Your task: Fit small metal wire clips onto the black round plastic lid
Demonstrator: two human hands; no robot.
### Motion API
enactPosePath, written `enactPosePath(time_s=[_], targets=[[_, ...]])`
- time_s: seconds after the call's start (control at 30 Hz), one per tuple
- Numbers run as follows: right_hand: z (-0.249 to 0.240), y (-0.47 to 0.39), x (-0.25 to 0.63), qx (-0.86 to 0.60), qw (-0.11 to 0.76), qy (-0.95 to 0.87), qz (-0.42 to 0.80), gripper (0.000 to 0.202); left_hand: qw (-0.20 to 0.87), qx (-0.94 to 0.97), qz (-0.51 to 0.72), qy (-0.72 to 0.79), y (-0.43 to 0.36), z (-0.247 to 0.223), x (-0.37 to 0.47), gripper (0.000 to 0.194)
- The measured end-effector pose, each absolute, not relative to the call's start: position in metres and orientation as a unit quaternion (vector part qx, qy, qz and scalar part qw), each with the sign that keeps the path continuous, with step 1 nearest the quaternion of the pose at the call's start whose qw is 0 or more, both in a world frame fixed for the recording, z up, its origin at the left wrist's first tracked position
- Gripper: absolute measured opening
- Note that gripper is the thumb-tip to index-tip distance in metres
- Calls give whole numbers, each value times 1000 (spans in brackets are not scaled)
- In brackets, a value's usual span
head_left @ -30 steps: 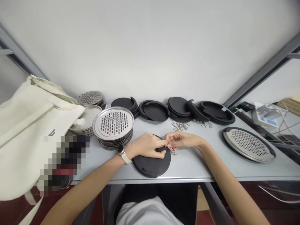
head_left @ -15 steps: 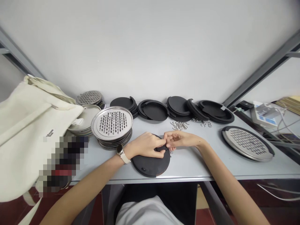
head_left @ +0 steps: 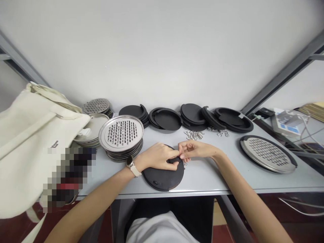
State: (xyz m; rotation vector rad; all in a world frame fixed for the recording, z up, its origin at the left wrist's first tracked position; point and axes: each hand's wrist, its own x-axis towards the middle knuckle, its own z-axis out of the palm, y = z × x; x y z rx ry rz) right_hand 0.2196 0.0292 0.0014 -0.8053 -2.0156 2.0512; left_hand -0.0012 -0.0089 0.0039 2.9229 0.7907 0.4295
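A round black disc [head_left: 164, 177] lies flat near the table's front edge. My left hand [head_left: 162, 157], with a watch on its wrist, rests on its upper part, thumb and index finger closed on the rim. Just to the right, my right hand [head_left: 191, 150] is pinched at the same rim, and its fingertips touch those of the left. What the right fingers hold is too small to make out. A few small metal hooks [head_left: 185, 165] show beneath the right hand, beside the disc.
Perforated metal discs [head_left: 121, 133] are stacked at the left, near a cream bag [head_left: 32, 145]. Black round parts [head_left: 168, 119] line the wall, with loose metal hooks [head_left: 194, 135] before them. A grater disc in a black rim [head_left: 268, 154] lies at the right.
My right hand has shifted very slightly at the rim. My left hand stays in place on the black disc.
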Motion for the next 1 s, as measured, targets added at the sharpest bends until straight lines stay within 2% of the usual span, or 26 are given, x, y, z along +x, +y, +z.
enactPosePath(time_s=[0.43, 1.0], targets=[[2, 31, 226, -245, 53, -654, 713, 29, 59, 952, 132, 270, -9, 6, -1, 22], [1, 32, 223, -257, 88, -653, 707, 25, 52, 954, 130, 266, -10, 7, -1, 21]])
